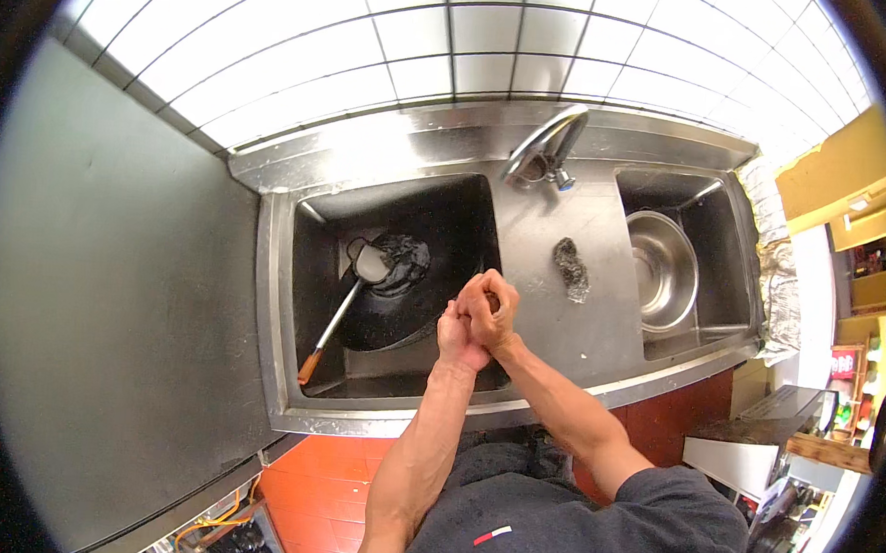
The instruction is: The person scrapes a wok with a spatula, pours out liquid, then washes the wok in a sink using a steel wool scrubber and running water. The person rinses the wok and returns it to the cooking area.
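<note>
In the left sink basin [317, 386] rests a dark wok [380, 329] with some water in its bottom. A ladle [372, 264] lies in it, its bowl in the wok and its wooden-tipped handle reaching toward the near left corner. At the wok's right side, my right hand [492, 309] is closed around a brown handle end, which seems to be the wok's handle. My left hand [460, 341] is pressed against the right hand from the left. Its fingers are partly hidden, so whether it also grips the handle is unclear.
A metal scourer [571, 270] lies on the steel counter [598, 330] between the basins. Behind it rises a chrome faucet [544, 143]. The right basin [722, 246] holds a steel bowl [675, 289]. A grey panel [126, 297] borders the sink at left; white tiles [486, 27] line the back.
</note>
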{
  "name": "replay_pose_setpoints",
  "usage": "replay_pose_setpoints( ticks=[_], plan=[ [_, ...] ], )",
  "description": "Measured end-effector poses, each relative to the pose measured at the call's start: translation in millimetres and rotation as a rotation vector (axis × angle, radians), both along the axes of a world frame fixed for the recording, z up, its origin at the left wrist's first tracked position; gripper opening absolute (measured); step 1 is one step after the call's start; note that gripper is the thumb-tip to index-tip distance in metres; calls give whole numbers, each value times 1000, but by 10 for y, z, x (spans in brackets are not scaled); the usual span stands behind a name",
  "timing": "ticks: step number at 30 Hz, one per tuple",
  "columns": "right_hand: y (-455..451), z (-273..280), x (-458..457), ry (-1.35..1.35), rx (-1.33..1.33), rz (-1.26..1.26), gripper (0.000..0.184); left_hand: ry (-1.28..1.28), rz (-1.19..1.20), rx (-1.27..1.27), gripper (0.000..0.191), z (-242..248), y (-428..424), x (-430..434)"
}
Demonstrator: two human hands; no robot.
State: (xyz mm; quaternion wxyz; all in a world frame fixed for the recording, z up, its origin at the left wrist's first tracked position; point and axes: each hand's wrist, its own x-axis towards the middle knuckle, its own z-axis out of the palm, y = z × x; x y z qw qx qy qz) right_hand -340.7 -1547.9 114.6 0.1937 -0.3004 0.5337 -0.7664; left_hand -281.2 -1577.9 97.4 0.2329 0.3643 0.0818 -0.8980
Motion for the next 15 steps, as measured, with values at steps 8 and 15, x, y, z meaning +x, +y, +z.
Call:
replay_pose_setpoints(
  ticks=[8,15],
  plan=[
    [543,-221,-1618,693,469,542,39,-165,-4,120,35,-39,-29,-936],
    [277,-478,-2307,595,588,-311,58,-208,345,291,14,25,-716,-1446]
  ],
)
